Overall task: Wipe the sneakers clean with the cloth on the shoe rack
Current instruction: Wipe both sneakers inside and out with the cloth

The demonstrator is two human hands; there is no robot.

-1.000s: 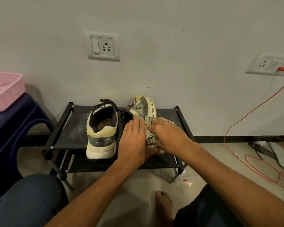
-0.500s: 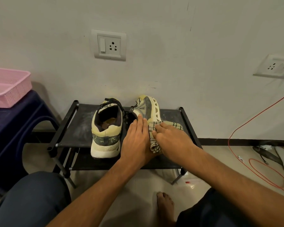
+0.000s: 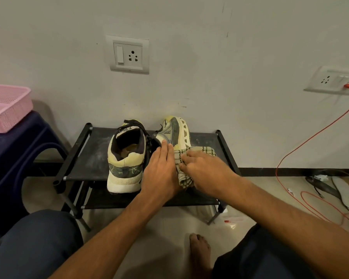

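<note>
- Task thing: the tipped sneaker lies on its side on the top shelf of the shoe rack, toe to the wall, sole facing right.
- The upright sneaker stands just beside it, heel toward the person.
- Left hand: fingers straight and together, laid flat on the tipped sneaker's upper, pinning it. It grasps nothing.
- Right hand: fingers curled in, pinching a bunch of the checked cloth against the sole edge of the tipped sneaker.
- Cloth: part drapes over the sole side, part hangs down near the heel, under the right hand.
- Change over the last second: small. The right hand and cloth have slid a little from mid-sole toward the heel end. The left hand hasn't left the upper. Most of the apparent shift is the head camera moving.
- My read: mid-stroke, short rubbing passes along the sole edge, not a regrip.
- Progress, a guess: early to middle. Only this side of the tipped sneaker is getting cloth. Neither hand touches the upright sneaker, and its heel looks yellowed.
- Likely next: finish the heel end, roll the shoe to reach the other side, then switch to the upright one.
- Risk: the shelf top looks dusty. A hard push could shove the shoe into its neighbour or off the front edge.
</note>
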